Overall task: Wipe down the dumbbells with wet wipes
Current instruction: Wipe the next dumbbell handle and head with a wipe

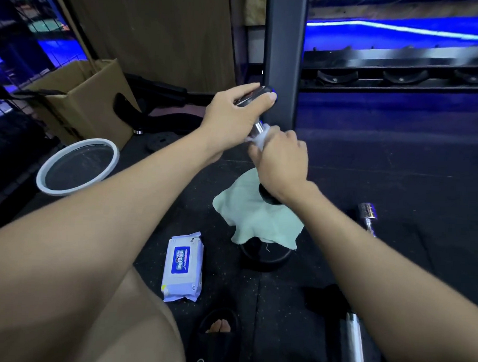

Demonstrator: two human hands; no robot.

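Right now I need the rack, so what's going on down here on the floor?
A person is cleaning a dumbbell held upright. The left hand grips its top head, while the right hand wraps a white wipe around the handle. Its lower head sits over a green cloth. The wipes pack lies nearby.
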